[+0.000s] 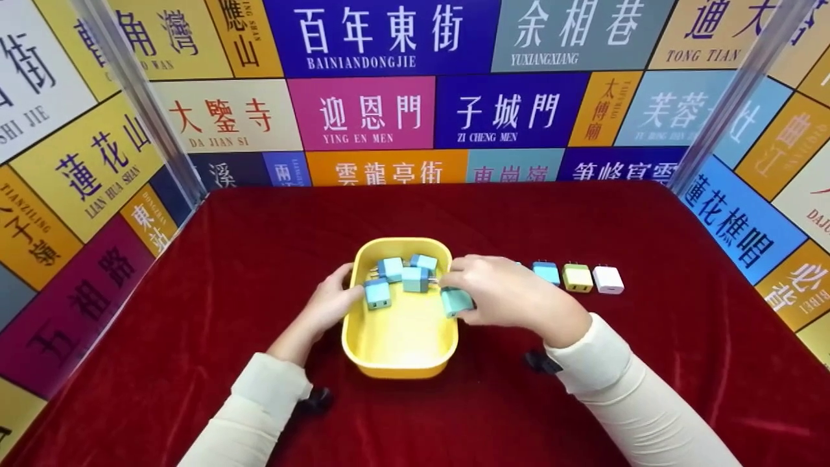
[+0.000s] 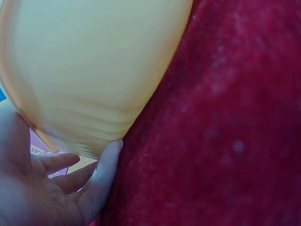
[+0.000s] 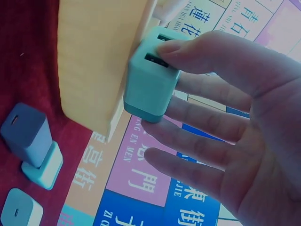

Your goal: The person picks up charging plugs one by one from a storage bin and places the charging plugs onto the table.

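Note:
A yellow basin point(image 1: 402, 337) stands at the middle of the table, with several two-tone blue USB charger plugs point(image 1: 378, 295) inside near its far end. My left hand point(image 1: 332, 297) grips its left rim, the thumb over the edge and the fingers along the outside wall, as the left wrist view shows. Over the right rim, my right hand point(image 1: 496, 292) pinches a turquoise USB charger point(image 3: 150, 77). The thumb lies by its two ports and the fingers are on the far side. Its prongs are hidden.
To the right, a row of chargers lies on the dark red cloth point(image 1: 227, 259): a blue one point(image 1: 546, 272), a yellow-green one point(image 1: 576, 277) and a white one point(image 1: 609, 279); another is partly behind the right hand. Sign-covered panels and clear posts stand around the table.

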A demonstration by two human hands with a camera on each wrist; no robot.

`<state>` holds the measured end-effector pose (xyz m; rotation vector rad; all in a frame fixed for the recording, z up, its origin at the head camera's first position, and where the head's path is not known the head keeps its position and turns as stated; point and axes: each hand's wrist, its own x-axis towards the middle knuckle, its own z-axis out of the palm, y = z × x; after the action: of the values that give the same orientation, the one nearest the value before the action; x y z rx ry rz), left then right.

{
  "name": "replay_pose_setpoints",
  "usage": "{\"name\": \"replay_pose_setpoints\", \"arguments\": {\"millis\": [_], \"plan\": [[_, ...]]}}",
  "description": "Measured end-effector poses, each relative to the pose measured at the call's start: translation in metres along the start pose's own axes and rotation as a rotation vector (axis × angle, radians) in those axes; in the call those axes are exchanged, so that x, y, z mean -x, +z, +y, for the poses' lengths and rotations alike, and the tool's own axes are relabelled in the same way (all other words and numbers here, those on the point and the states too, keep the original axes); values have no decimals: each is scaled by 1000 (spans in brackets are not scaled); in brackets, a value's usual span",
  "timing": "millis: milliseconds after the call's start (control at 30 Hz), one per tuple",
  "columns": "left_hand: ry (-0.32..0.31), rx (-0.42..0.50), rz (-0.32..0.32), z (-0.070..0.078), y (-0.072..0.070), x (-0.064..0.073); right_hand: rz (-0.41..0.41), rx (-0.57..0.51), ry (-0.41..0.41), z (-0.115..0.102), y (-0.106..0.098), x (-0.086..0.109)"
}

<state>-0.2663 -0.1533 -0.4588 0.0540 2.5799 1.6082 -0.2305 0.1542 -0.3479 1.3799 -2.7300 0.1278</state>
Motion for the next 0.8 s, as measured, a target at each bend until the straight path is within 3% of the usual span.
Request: {"name": "replay_pose_setpoints", "arguments": {"millis": [533, 800], "plan": [[5, -5, 3, 1, 0, 0, -25, 45, 53, 24, 8, 27], [13, -10, 9, 1, 0, 1, 18, 15, 83, 37, 11, 39]]}}
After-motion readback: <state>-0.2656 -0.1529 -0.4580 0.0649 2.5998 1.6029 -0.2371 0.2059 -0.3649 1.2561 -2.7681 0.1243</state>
